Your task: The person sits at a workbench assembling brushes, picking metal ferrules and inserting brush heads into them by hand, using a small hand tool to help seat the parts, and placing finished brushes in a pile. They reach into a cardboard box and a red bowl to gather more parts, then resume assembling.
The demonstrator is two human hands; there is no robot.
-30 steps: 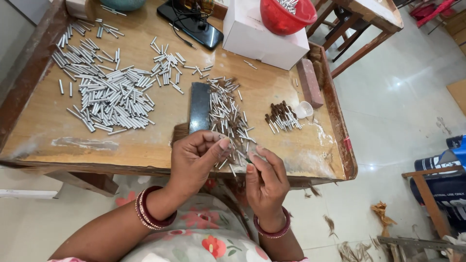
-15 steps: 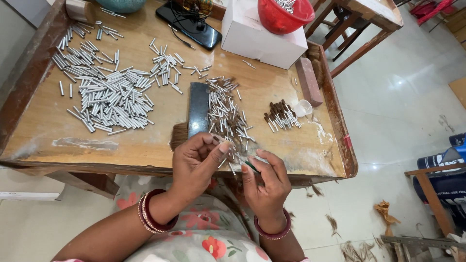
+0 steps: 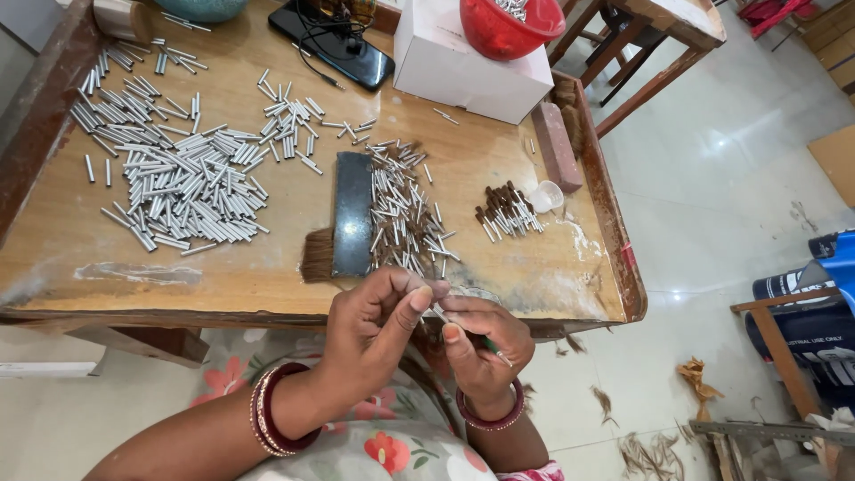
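My left hand [image 3: 378,330] and my right hand [image 3: 481,343] meet just off the near edge of the wooden table [image 3: 267,276]. Between their fingertips sits a thin silver metal tube [image 3: 438,313]; the left thumb and fingers pinch one end, the right fingers hold the other, along with something small and green. A dark flat block [image 3: 353,214] lies on the table just beyond the hands, with a tuft of brown bristles [image 3: 317,256] at its near end and a heap of short tubes [image 3: 405,209] beside it.
A big pile of silver tubes [image 3: 174,183] covers the table's left. A small bunch of bristle-filled tubes [image 3: 508,212] lies near a little clear cup [image 3: 545,196]. A white box [image 3: 468,67], red bowl [image 3: 508,22], black phone [image 3: 334,44] and brick-shaped block [image 3: 557,147] stand at the back.
Both hands have drawn slightly toward me and lower in view, still working the tube between the fingertips. Things on the table have not moved.
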